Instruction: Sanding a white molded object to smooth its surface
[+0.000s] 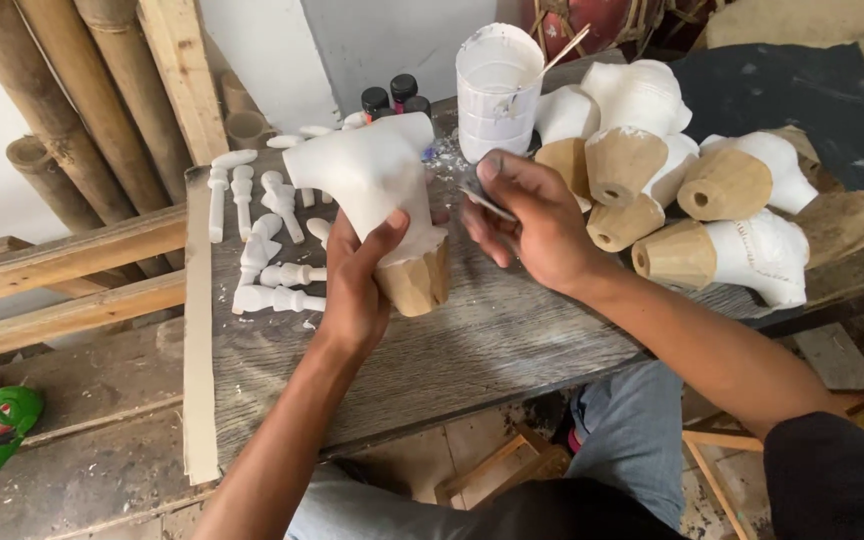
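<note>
Left hand (357, 285): clasps a white-primed carved wooden piece (377, 185) from below, thumb across its front, near the bare wood base.
Carved piece: held just above the grey tabletop (472, 350), at its middle; the upper part is painted white, the faceted base is raw wood.
Right hand (537, 225): pinches a thin brush (485, 203) between thumb and fingers, its tip pointing toward the carved piece.
Paint tub (497, 90): white plastic, smeared with white paint, a stick standing in it, behind the right hand.
Small bottles (397, 97): dark caps, just left of the tub.
Finished pile (702, 190): several similar white pieces with bare wood bases, lying at the right of the tabletop.
Small turned parts (267, 250): white pegs and spindles laid out at the left.
Green mask (2, 420): on a lower plank, far left.
</note>
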